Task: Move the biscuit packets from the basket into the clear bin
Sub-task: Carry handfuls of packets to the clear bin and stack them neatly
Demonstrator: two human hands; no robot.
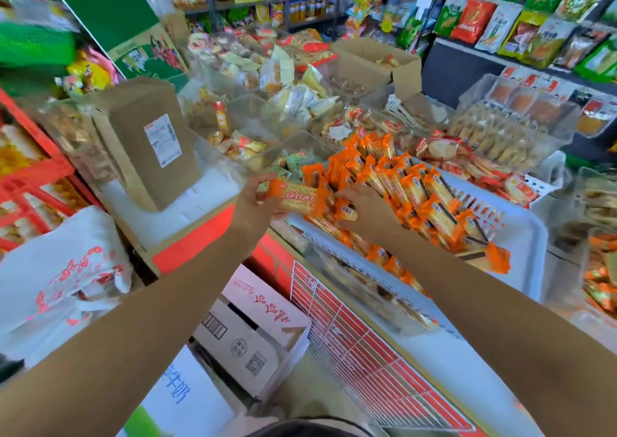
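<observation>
Left hand (257, 199) pinches one orange biscuit packet (298, 199) at its end, over the basket's near corner.
The packet lies level, long axis crosswise, face up. The clear bin (267, 156) stands open just beyond the grip and a cardboard box (147, 142) stands to its left. Right hand (364, 204) is buried among the basket (521, 236) packets, its grip unclear.

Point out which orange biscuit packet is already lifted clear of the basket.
The packet gripped in the left hand, held printed face up at the basket's left end. The other packets lie piled in the white basket.
</observation>
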